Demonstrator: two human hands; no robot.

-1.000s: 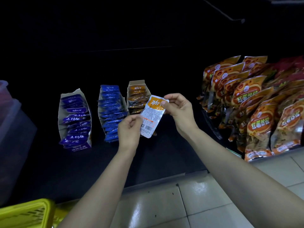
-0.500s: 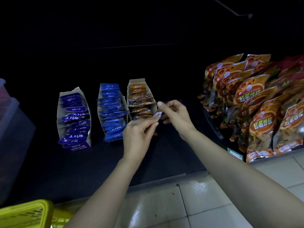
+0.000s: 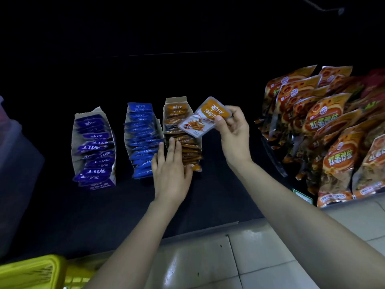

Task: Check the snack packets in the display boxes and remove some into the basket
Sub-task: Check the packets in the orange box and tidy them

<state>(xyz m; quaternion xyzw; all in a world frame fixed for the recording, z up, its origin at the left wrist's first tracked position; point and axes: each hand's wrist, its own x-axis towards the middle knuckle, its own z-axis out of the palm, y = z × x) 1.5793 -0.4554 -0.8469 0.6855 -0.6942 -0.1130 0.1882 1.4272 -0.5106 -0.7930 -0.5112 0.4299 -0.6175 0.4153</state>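
Three open display boxes stand on a dark shelf: a purple-packet box [image 3: 92, 149], a blue-packet box [image 3: 142, 138] and an orange-packet box [image 3: 181, 132]. My right hand [image 3: 233, 132] pinches one orange snack packet [image 3: 205, 117] by its right edge, front face up, above the orange box. My left hand [image 3: 170, 170] lies flat with straight fingers, its fingertips touching the packets at the left side of the orange box. A corner of the yellow basket [image 3: 33, 272] shows at the bottom left.
Large orange and red snack bags [image 3: 333, 132] fill the rack on the right. A translucent plastic bin [image 3: 12, 163] sits at the far left. Pale floor tiles [image 3: 208, 257] run along the shelf's front edge.
A second ago both hands held a packet with its back up. Both hands then dropped to the orange box. Now the right hand holds a packet front up and the left touches the box's packets.
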